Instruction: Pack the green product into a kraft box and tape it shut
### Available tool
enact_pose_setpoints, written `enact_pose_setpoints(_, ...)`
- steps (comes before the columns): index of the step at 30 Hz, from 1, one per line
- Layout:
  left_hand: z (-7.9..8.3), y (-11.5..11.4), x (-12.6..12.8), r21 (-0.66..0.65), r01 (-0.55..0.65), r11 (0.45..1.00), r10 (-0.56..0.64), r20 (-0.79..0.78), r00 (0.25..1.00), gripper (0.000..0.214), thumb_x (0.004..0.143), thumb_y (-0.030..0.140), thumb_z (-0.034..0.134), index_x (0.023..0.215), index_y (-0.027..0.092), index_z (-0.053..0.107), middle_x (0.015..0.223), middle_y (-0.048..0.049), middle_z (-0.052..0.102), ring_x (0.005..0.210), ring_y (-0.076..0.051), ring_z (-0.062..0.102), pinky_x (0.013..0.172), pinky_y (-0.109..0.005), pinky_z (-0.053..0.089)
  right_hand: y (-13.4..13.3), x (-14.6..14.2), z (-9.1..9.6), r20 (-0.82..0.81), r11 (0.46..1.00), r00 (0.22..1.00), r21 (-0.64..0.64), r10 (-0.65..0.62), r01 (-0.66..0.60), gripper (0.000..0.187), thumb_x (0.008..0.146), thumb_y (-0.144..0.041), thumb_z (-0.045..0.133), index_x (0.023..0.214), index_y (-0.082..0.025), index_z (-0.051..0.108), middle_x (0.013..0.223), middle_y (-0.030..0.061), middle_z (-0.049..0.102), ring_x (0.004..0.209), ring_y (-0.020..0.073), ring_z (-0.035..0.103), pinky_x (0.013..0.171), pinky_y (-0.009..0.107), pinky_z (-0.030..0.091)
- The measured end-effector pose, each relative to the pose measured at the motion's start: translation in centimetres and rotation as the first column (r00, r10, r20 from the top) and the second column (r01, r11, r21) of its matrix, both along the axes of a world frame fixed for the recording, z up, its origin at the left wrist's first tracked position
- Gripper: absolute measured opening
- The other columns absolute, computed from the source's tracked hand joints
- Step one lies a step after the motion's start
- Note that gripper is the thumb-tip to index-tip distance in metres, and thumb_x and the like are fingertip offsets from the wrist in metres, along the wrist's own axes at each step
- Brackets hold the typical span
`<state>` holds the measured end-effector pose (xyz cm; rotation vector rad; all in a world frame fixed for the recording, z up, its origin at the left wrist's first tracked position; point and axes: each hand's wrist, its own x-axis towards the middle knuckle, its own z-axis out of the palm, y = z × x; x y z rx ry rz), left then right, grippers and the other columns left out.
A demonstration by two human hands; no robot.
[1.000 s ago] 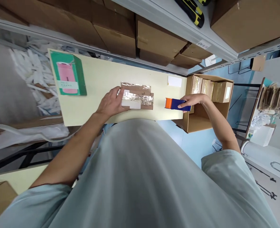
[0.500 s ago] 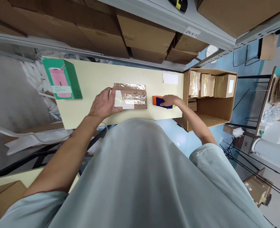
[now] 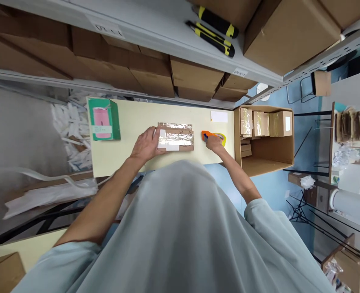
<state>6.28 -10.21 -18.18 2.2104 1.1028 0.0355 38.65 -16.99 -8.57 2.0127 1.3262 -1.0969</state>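
A small flat cardboard box [image 3: 180,140], with shiny clear tape and a white label on it, lies on the cream table [image 3: 167,111]. My left hand [image 3: 145,144] grips its left end, thumb and fingers at the corners. To the right of the box, apart from it, my right hand [image 3: 214,142] is closed around an orange and blue tape dispenser [image 3: 206,134]. A yellow roll shows on the dispenser's right side. The palm hides part of the handle.
A green box with a pink picture [image 3: 114,120] stands at the table's left end. A white card [image 3: 219,116] lies at the back right. Beyond the right end is an open carton [image 3: 265,167] holding smaller boxes. Utility knives [image 3: 213,38] lie on the shelf above.
The view has shifted, showing more of the shelf. In my right hand the tape dispenser has turned, so its yellow roll now shows. My left hand stays on the cardboard box.
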Motion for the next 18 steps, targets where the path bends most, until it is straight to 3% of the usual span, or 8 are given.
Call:
enact_pose_setpoints(4,2.9,-0.5,1.6,0.045,-0.040,0.998,0.037,0.072,0.997,0.139,0.081,0.073,0.093,0.181,-0.002,0.033,0.185,-0.0464,0.031,0.180,-0.064,0.019,0.142,-0.084,0.020,-0.4,0.3,3.8,0.080,0.989,0.996,0.149,-0.035,0.022,0.042,0.118,-0.044,0.056,0.141,-0.012,0.072,0.150,0.0264,0.078,0.140,0.0374,0.076,0.113,0.040,0.059)
enact_pose_setpoints(6,5.4,-0.7,3.6,0.104,-0.070,0.992,0.044,0.232,0.972,0.112,0.094,0.063,0.086,0.178,0.004,0.043,0.186,-0.0412,0.035,0.181,-0.059,0.022,0.143,-0.081,0.025,0.2,0.2,6.2,0.081,0.971,0.996,0.238,-0.023,0.003,0.048,0.120,-0.053,0.050,0.145,-0.017,0.070,0.148,0.0207,0.079,0.137,0.0348,0.077,0.111,0.037,0.061)
enact_pose_setpoints(8,8.4,-0.7,6.2,0.152,-0.104,0.983,0.030,0.422,0.906,0.072,0.107,0.046,0.071,0.172,0.018,0.056,0.180,-0.0290,0.053,0.174,-0.047,0.045,0.142,-0.071,0.040,1.7,-0.3,8.6,0.031,0.938,0.999,0.345,-0.033,0.020,0.051,0.121,-0.056,0.045,0.150,-0.021,0.066,0.143,0.0168,0.081,0.131,0.0330,0.079,0.107,0.037,0.063)
enact_pose_setpoints(10,11.6,-0.1,8.7,0.179,-0.142,0.973,0.014,0.573,0.819,0.053,0.111,0.032,0.060,0.163,0.025,0.065,0.164,-0.0216,0.068,0.157,-0.038,0.065,0.135,-0.062,0.054,3.9,-1.2,11.1,-0.093,0.879,0.995,0.473,-0.024,0.065,0.050,0.122,-0.052,0.041,0.154,-0.021,0.063,0.144,0.0144,0.081,0.132,0.0301,0.079,0.108,0.035,0.064)
enact_pose_setpoints(13,16.0,1.9,11.4,0.224,-0.274,0.935,0.043,0.696,0.717,0.053,0.111,0.028,0.057,0.163,0.025,0.063,0.160,-0.0199,0.067,0.152,-0.035,0.068,0.132,-0.056,0.059,8.1,-2.6,14.8,-0.239,0.769,0.966,0.635,0.097,0.080,0.047,0.121,-0.036,0.035,0.159,-0.018,0.057,0.156,0.0142,0.075,0.143,0.0248,0.073,0.118,0.031,0.060)
enact_pose_setpoints(18,21.4,7.7,12.6,0.289,-0.497,0.818,0.118,0.762,0.637,0.058,0.110,0.025,0.058,0.168,0.019,0.057,0.173,-0.0247,0.056,0.162,-0.040,0.060,0.136,-0.060,0.056,16.8,-4.6,20.5,-0.072,0.591,0.954,0.798,0.290,-0.119,0.044,0.121,-0.033,0.037,0.156,-0.015,0.056,0.156,0.0185,0.071,0.143,0.0257,0.069,0.121,0.031,0.056)
